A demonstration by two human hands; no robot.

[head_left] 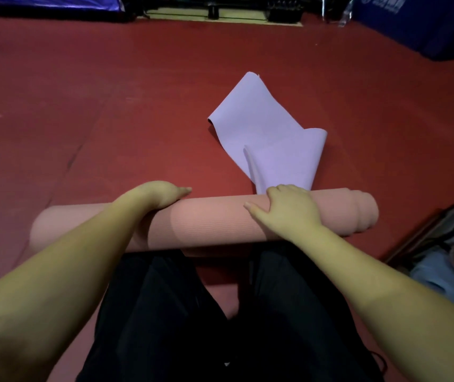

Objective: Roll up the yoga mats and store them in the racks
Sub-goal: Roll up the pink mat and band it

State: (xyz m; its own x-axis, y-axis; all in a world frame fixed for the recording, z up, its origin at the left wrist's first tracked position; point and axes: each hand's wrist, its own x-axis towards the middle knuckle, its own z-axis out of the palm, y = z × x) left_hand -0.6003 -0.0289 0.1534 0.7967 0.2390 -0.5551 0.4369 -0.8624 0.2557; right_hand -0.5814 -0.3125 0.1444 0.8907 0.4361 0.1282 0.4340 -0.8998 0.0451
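Note:
A pink yoga mat (209, 224) lies rolled into a thick cylinder across the red floor just in front of my knees. Its right end is uneven, with layers telescoped outward. My left hand (162, 195) curls over the far side of the roll left of centre. My right hand (289, 206) lies on top of the roll right of centre, with its fingers hooked over the far edge. Beyond the roll a lilac yoga mat (264, 139) lies loosely folded and crumpled on the floor, its near edge touching the pink roll.
A rack (440, 244) at the right edge holds rolled mats in pale blue and pink. Blue padded panels (424, 26) stand at the far right, a blue cover at the far left, and dark equipment along the back. My black-trousered legs (220, 312) are below the roll.

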